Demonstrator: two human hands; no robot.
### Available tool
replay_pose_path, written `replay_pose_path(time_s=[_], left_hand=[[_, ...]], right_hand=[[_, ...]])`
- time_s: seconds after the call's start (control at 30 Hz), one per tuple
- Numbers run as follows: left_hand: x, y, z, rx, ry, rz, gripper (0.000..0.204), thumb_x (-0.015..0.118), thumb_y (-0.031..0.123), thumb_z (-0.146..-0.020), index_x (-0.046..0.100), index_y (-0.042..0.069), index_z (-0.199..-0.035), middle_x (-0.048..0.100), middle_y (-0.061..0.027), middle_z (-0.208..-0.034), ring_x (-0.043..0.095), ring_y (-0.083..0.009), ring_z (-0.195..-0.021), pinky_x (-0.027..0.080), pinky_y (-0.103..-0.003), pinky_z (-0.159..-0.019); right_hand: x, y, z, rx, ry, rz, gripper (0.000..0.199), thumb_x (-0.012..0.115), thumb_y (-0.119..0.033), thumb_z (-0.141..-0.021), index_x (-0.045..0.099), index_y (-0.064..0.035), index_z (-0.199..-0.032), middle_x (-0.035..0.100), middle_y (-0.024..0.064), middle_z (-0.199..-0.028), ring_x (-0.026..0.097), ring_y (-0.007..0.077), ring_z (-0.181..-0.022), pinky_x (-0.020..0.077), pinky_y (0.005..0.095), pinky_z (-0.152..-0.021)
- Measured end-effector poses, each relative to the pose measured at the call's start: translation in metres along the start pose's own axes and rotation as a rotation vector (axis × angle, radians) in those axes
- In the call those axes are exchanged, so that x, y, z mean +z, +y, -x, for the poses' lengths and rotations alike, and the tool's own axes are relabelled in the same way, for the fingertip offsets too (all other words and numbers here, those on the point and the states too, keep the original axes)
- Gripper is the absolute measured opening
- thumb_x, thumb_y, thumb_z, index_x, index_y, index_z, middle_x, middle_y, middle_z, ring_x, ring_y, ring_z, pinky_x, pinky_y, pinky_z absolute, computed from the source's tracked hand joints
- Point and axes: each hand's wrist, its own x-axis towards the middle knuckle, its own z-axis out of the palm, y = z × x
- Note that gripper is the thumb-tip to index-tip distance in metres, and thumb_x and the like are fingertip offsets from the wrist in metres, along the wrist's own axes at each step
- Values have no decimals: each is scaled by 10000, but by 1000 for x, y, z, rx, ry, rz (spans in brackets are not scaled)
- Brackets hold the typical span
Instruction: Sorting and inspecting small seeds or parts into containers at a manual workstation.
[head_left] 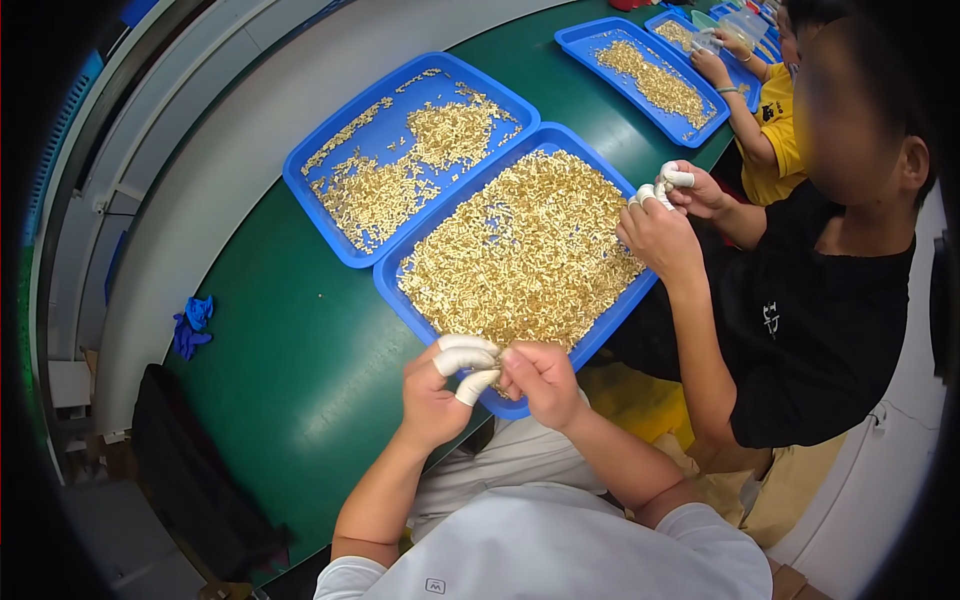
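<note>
My left hand (pixel 437 390), with white finger cots on several fingers, is closed in a pinch at the near edge of a blue tray (pixel 408 318). Against its fingertips, my right hand (pixel 542 382) is pinched too, its fingers bare. Whatever lies between the fingertips is too small and covered to make out. Many small gold-coloured metal pieces (pixel 520 245) are heaped over most of the tray's bottom, just beyond both hands.
A second blue tray (pixel 318 215) with looser piles of gold pieces adjoins at the far left. On the green table (pixel 300 370) lies a crumpled blue glove (pixel 192 327). At the right a co-worker's hands (pixel 665 215) hover over the near tray's edge. Another tray (pixel 640 85) stands farther back.
</note>
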Motion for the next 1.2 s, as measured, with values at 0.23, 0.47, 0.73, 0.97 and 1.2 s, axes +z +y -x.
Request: replay_pose_path(time_s=[0.23, 0.47, 0.73, 0.97, 1.2], left_hand=[[2, -1, 2, -57, -60, 13, 118, 738, -61, -791, 674, -14, -877, 693, -124, -946, 665, -205, -868, 529, -307, -778], [21, -7, 10, -118, -17, -93, 119, 740, -52, -810, 683, -13, -907, 699, -121, -963, 665, -195, -880, 534, -301, -781], [23, 1, 14, -92, -7, -95, 121, 730, -52, -818, 688, -20, -927, 705, -121, -973, 669, -201, -901, 530, -308, -809], [17, 5, 13, -116, 3, -118, 115, 745, -26, -811, 700, -20, -917, 714, -114, -954, 679, -197, -872, 532, -302, -793], [18, 1, 16, -168, 62, -54, 108, 755, 12, -822, 708, 0, -918, 716, -102, -948, 676, -180, -854, 530, -294, -778]], right_hand=[[-1, 2, 2, -49, -16, 15, 373, 482, -185, -1036, 570, -2, -723, 570, 30, -635, 505, 66, -553, 398, 234, -520], [-13, 19, 2, -199, -7, 94, 361, 518, -167, -1014, 577, 3, -702, 591, 45, -605, 545, 90, -526, 411, 262, -489], [-16, 21, 4, -306, -26, 116, 351, 531, -163, -1004, 584, 3, -699, 584, 61, -594, 562, 116, -519, 417, 281, -482], [-14, 25, 1, -273, -25, 138, 343, 528, -149, -1004, 591, 8, -706, 598, 59, -603, 559, 112, -522, 419, 270, -493], [-16, 32, 3, -242, -22, 141, 301, 521, -117, -998, 592, 17, -738, 614, 59, -651, 566, 97, -555, 428, 249, -510]])
